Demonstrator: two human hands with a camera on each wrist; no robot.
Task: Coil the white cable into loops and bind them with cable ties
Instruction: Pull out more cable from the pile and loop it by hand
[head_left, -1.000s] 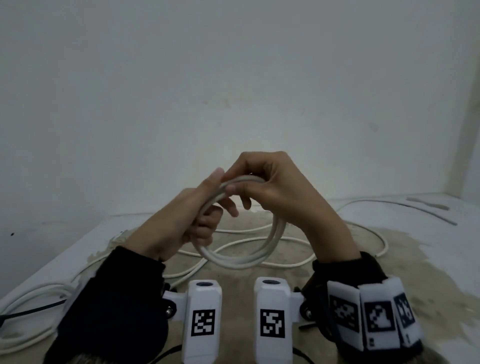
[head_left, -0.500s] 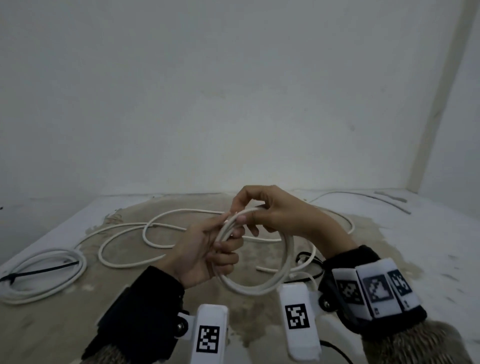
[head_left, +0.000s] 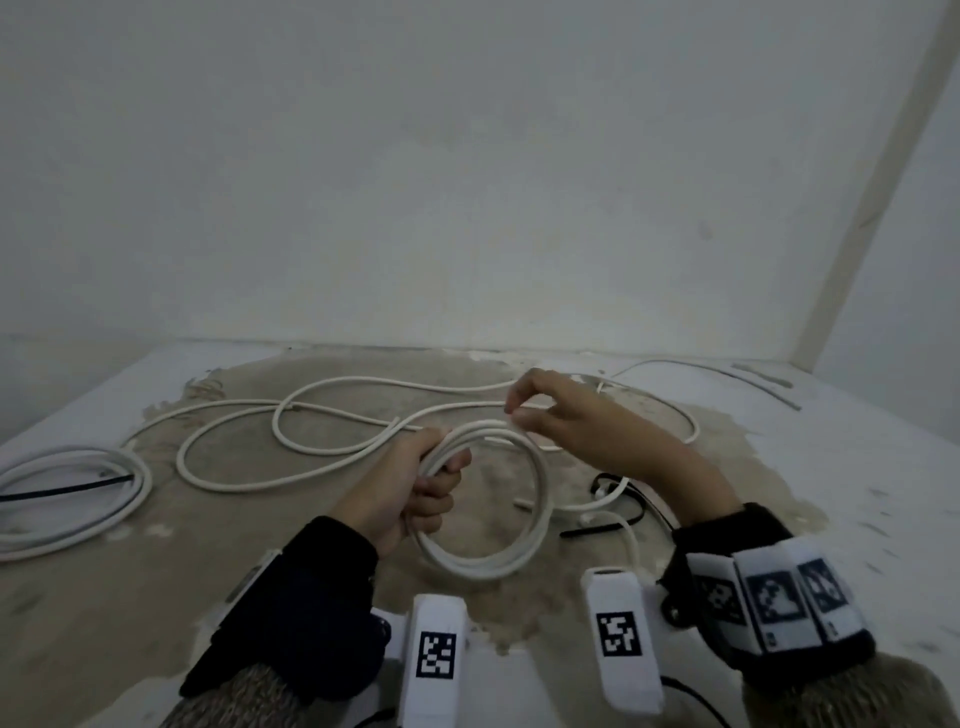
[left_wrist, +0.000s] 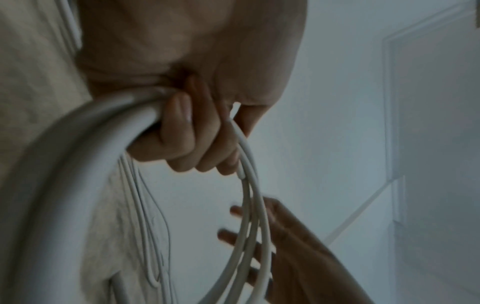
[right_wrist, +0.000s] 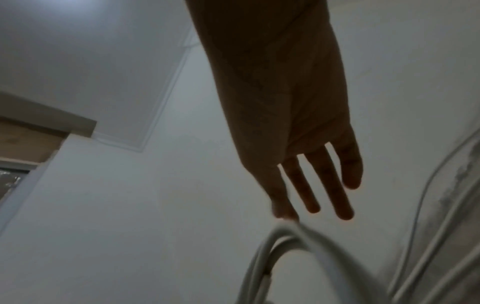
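Note:
My left hand (head_left: 441, 478) grips the left side of a small coil of white cable (head_left: 540, 509) held upright just above the stained surface. The left wrist view shows its fingers (left_wrist: 182, 139) curled round the bundled strands (left_wrist: 249, 205). My right hand (head_left: 514, 413) hovers at the coil's top with its fingers nearly straight. In the right wrist view one fingertip (right_wrist: 283, 214) touches the coil (right_wrist: 285, 242) and the others are spread apart. The rest of the cable (head_left: 291, 415) trails from the coil in loose curves over the surface.
A second white coil bound with a black tie (head_left: 78, 488) lies at the far left. Black cable ties (head_left: 618, 499) lie on the surface near my right wrist. A white wall (head_left: 467, 208) rises just beyond the stained patch (head_left: 156, 571).
Both hands have dropped lower with the coil. My right hand has loosened from its grip on the coil's top, and its fingers now stretch out.

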